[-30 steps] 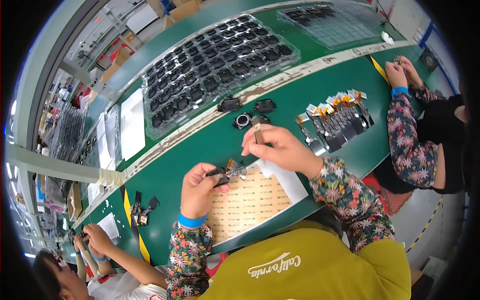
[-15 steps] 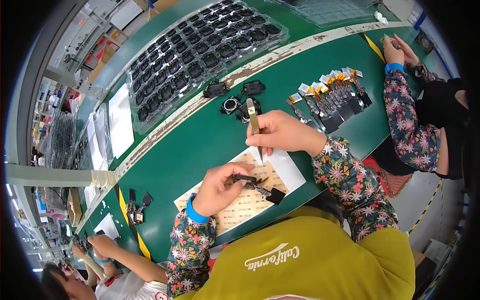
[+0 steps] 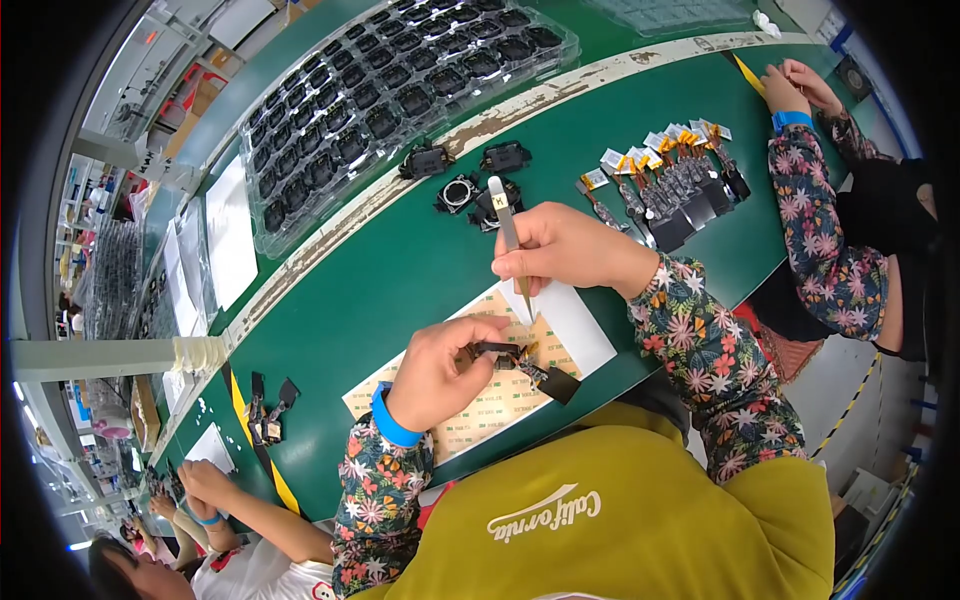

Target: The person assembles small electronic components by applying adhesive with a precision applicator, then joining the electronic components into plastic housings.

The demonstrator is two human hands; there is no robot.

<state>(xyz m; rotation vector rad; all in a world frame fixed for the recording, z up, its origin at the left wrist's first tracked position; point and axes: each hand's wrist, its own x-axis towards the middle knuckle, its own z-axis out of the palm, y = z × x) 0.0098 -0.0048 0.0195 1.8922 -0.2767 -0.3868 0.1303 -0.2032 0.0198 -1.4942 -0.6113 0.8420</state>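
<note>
My left hand (image 3: pixel 435 375) pinches a small black electronic module (image 3: pixel 497 350) with a ribbon cable. A square black flap (image 3: pixel 558 386) hangs from its right end. Gripped in my right hand (image 3: pixel 580 250) are metal tweezers (image 3: pixel 511 236), tips pointing down just above the module's cable; I cannot tell whether the tips touch anything. Below both hands lies a tan backing sheet (image 3: pixel 465 432) with printed marks, on white paper (image 3: pixel 590 345). Beyond my right hand sit several black housings (image 3: pixel 425 160), one with a round silver ring (image 3: pixel 458 194).
A clear tray (image 3: pixel 268 228) of black parts stands beyond the worn white ledge (image 3: pixel 480 128). Ribbon-cable modules (image 3: pixel 670 200) lie in a row at right. More modules (image 3: pixel 265 422) rest left, past yellow-black tape (image 3: pixel 245 410). Co-workers' hands (image 3: pixel 790 90) are at both sides.
The view has shifted slightly. The module in my left hand has turned a little, its flap now lower and farther right. The tweezers stay close above it in my right hand.
</note>
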